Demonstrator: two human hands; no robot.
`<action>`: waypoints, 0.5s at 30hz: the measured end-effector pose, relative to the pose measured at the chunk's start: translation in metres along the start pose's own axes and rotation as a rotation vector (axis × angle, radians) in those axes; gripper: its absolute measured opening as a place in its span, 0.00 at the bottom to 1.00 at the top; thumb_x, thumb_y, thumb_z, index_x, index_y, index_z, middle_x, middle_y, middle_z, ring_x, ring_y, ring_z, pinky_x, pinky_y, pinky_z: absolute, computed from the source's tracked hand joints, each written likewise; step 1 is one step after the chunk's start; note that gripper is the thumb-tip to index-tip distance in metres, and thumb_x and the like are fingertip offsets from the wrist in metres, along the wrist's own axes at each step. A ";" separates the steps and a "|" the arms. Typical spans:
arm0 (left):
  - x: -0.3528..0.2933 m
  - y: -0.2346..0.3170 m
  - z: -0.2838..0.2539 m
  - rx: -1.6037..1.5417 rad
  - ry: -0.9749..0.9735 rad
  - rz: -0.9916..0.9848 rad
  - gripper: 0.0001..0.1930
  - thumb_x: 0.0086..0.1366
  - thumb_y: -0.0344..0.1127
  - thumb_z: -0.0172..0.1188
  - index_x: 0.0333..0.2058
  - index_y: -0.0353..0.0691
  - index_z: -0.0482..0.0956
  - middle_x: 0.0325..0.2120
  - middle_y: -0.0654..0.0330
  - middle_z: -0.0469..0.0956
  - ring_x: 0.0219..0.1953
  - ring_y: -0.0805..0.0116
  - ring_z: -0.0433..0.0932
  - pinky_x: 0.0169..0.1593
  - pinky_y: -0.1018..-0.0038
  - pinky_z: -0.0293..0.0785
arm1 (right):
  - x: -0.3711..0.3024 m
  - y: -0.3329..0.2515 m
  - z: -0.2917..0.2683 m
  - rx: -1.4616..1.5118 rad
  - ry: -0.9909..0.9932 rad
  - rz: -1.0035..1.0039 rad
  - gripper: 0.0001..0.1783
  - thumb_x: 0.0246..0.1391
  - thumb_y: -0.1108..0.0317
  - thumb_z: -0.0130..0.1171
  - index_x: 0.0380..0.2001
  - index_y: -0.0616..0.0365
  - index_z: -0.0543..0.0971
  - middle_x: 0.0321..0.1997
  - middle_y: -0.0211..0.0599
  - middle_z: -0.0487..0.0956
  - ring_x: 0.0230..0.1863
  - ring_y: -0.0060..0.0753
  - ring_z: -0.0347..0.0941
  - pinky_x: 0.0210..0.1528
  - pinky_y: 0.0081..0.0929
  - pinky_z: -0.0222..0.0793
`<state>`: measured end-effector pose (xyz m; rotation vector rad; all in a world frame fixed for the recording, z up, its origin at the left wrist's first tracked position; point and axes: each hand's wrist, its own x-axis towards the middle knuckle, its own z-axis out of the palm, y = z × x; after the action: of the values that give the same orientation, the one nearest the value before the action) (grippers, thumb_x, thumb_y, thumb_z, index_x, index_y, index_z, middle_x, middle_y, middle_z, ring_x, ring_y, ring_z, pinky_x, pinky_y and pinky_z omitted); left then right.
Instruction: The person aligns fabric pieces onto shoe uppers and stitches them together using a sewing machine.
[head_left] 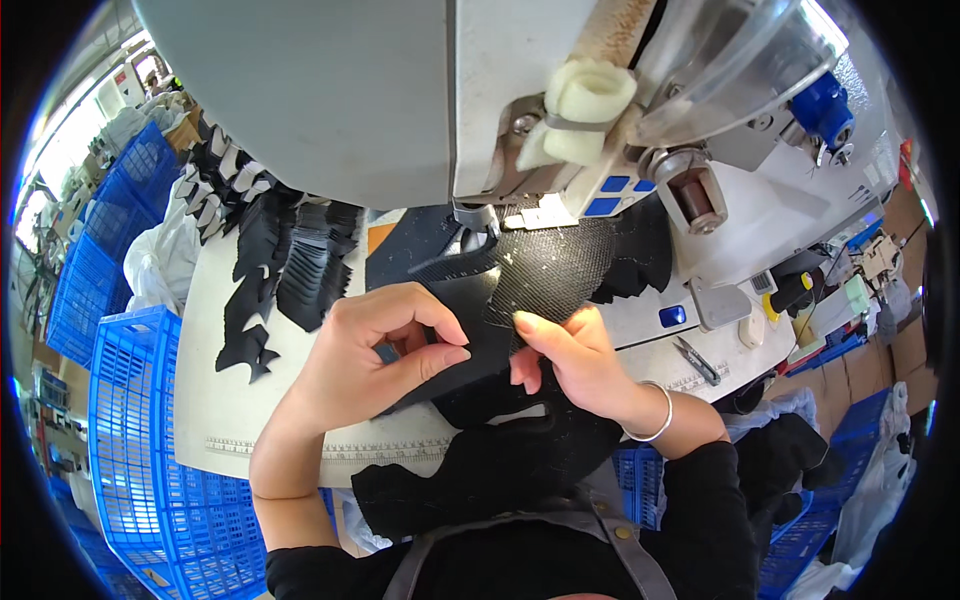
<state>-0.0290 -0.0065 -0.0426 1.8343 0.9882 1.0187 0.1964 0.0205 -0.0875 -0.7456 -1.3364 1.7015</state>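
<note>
While you feed the black mesh fabric piece (pixel 560 265) under the sewing machine (pixel 400 100), the work stands partway, by my reading: the piece sits flat on the machine bed just in front of the presser foot (pixel 478 218), with one end already beneath the machine head.

Item, left hand (pixel 375 355): closed in a pinch, thumb and forefinger gripping the near edge of a smooth black fabric panel (pixel 470 345) that overlaps the mesh piece in front of the machine.

Item, right hand (pixel 570 360): fingers curled, fingertips (pixel 528 322) pressing down on the same overlap, right of the left hand; a silver bangle (pixel 655 415) sits on the wrist.

Item, done so far, as a judgement: a fanned stack of cut black pieces (pixel 290 260) lies left of the machine, apparently waiting. More black fabric (pixel 480 460) hangs off the table edge toward your lap, below the hands.

Item, nearby: thread snips (pixel 697 360) right of the machine bed; blue plastic crates (pixel 140 430) left of the table (pixel 215 400).

Hard to make out: the needle itself is hidden behind the machine head, so you cannot tell whether a seam has begun. No stitch line shows on the black cloth. Where the two pieces join is covered by your fingers, and the machine's top is cut off by the frame.
</note>
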 end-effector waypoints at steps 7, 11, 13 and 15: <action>0.010 -0.008 0.004 0.159 0.106 0.142 0.07 0.56 0.20 0.64 0.35 0.36 0.81 0.28 0.64 0.75 0.23 0.83 0.68 0.24 0.84 0.60 | 0.010 0.004 -0.003 -0.046 -0.042 -0.012 0.20 0.63 0.62 0.50 0.28 0.71 0.79 0.21 0.47 0.79 0.17 0.30 0.72 0.21 0.23 0.68; 0.018 -0.009 0.000 0.305 0.154 0.266 0.08 0.56 0.22 0.63 0.35 0.39 0.83 0.25 0.65 0.75 0.20 0.81 0.65 0.23 0.81 0.57 | 0.008 -0.001 0.004 -0.049 -0.068 -0.037 0.27 0.65 0.54 0.48 0.21 0.66 0.79 0.22 0.41 0.80 0.18 0.24 0.72 0.22 0.19 0.66; 0.021 -0.019 -0.008 0.293 0.137 0.268 0.08 0.57 0.22 0.63 0.35 0.39 0.83 0.25 0.65 0.75 0.20 0.81 0.65 0.22 0.81 0.56 | 0.005 -0.001 0.006 -0.125 -0.013 -0.070 0.26 0.65 0.55 0.46 0.25 0.67 0.80 0.24 0.42 0.81 0.19 0.25 0.73 0.22 0.20 0.68; 0.020 -0.016 -0.016 0.284 0.076 0.177 0.07 0.57 0.24 0.64 0.36 0.38 0.83 0.26 0.65 0.76 0.24 0.78 0.68 0.27 0.80 0.62 | 0.009 -0.013 0.000 -0.076 0.059 -0.066 0.25 0.64 0.56 0.47 0.25 0.68 0.79 0.24 0.43 0.81 0.18 0.26 0.74 0.22 0.21 0.69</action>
<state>-0.0396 0.0211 -0.0461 2.1604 1.0748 1.1059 0.1950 0.0294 -0.0741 -0.7808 -1.3762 1.5724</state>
